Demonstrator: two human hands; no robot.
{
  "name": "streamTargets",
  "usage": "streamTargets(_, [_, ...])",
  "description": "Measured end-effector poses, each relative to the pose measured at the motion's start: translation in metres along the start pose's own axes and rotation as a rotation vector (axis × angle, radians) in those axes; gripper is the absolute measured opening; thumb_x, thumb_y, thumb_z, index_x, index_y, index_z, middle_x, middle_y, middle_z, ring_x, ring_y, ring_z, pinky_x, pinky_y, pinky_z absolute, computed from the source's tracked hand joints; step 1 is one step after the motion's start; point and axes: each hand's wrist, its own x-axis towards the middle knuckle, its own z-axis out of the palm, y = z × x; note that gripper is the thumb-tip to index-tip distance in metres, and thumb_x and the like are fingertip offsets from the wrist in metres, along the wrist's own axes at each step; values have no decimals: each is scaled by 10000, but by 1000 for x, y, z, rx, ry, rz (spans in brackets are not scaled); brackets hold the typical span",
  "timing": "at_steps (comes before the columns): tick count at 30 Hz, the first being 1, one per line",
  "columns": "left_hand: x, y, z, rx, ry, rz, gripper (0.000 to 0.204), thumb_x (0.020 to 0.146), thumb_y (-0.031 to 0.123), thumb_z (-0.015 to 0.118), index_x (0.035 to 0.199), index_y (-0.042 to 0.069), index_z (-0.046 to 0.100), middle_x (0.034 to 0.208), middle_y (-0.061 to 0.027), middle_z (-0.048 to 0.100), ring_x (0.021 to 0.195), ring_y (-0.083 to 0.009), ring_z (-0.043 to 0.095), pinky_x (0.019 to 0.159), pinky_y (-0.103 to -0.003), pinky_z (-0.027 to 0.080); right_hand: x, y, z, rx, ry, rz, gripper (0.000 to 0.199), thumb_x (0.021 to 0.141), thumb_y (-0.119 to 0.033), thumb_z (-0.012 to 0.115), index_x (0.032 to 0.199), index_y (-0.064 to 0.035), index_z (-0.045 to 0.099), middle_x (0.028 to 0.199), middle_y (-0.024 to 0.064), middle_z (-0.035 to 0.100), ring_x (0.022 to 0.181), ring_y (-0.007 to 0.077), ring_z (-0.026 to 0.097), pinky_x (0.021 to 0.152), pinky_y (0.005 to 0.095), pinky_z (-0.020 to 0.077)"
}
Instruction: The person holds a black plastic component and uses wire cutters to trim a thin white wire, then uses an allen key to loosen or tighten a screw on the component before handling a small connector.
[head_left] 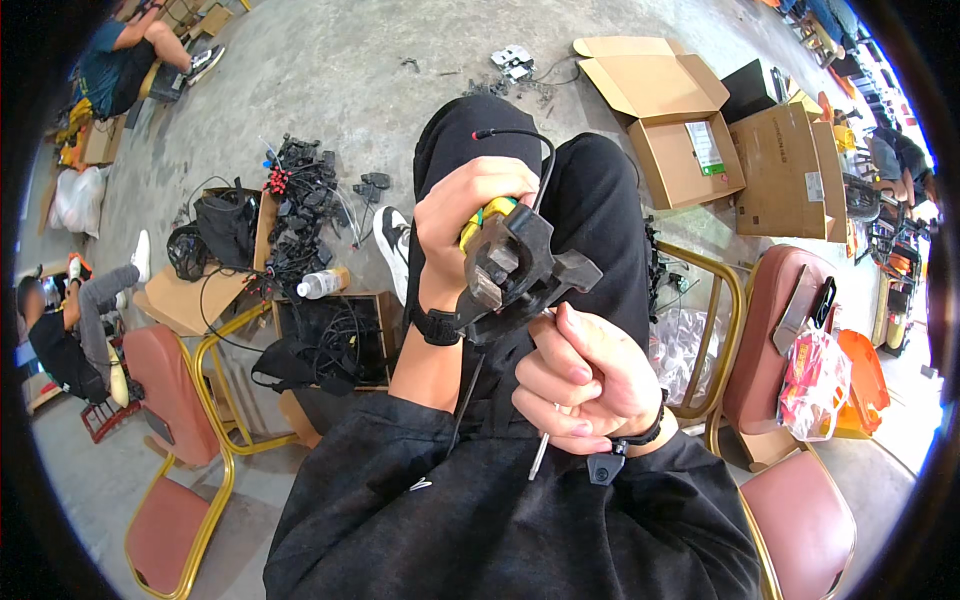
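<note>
Above my lap, my left hand (468,215) is closed around a black plastic bracket-like part (510,268) with forked arms. Yellow and green show between it and my palm, and its exact kind is unclear. From it a thin black cable (545,165) with a red tip curves over my knee. Just below the part, my right hand (590,378) pinches a thin metal rod (539,457). The rod's lower end sticks out under my fingers; its middle is hidden by them. My right fingertips are close to the part's lower edge; whether they touch it I cannot tell.
Black parts and cables lie heaped (300,205) on the floor at left, near a bottle (323,283) and a crate (385,335). Padded chairs (175,395) flank me. An open cardboard box (685,160) stands at far right. Other people sit at the left.
</note>
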Motion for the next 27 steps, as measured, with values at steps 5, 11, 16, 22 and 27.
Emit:
streamTargets(5, [3, 5, 4, 1, 86, -48, 171, 624, -19, 642, 773, -4, 558, 744, -106, 608, 674, -226, 609, 611, -280, 480, 0, 7, 8, -53, 9, -82, 425, 971, -317, 239, 662, -64, 386, 557, 15, 327, 507, 152, 391, 363, 278, 436])
streamTargets(11, [4, 5, 5, 37, 80, -22, 175, 623, -22, 641, 775, -8, 555, 741, -106, 606, 672, -227, 610, 601, -278, 480, 5, 14, -5, -496, 75, -316, 393, 947, -337, 348, 690, -45, 408, 635, 54, 411, 602, 198, 477, 549, 340, 462])
streamTargets(16, [3, 5, 7, 14, 117, -31, 179, 619, -34, 644, 768, -10, 548, 727, -107, 597, 645, -212, 599, 578, -270, 473, 9, 11, -5, -1718, 363, -812, 176, 893, -77, 440, 745, 1, 492, 755, 114, 501, 663, 233, 476, 650, 315, 397])
streamTargets(22, [3, 5, 7, -35, 102, -36, 167, 633, -48, 637, 770, -13, 549, 722, -111, 597, 641, -214, 596, 578, -269, 470, 7, 13, -7, -1348, 274, -635, 388, 950, -249, 343, 702, 3, 502, 590, 60, 486, 532, 193, 469, 566, 295, 419])
streamTargets(27, [-1, 3, 2, -20, 45, -23, 154, 682, -71, 595, 815, -18, 537, 786, -141, 604, 698, -211, 607, 643, -289, 490, 5, 8, -1, -483, 12, -266, 444, 958, -313, 307, 589, -71, 361, 502, 22, 357, 430, 179, 427, 397, 268, 382])
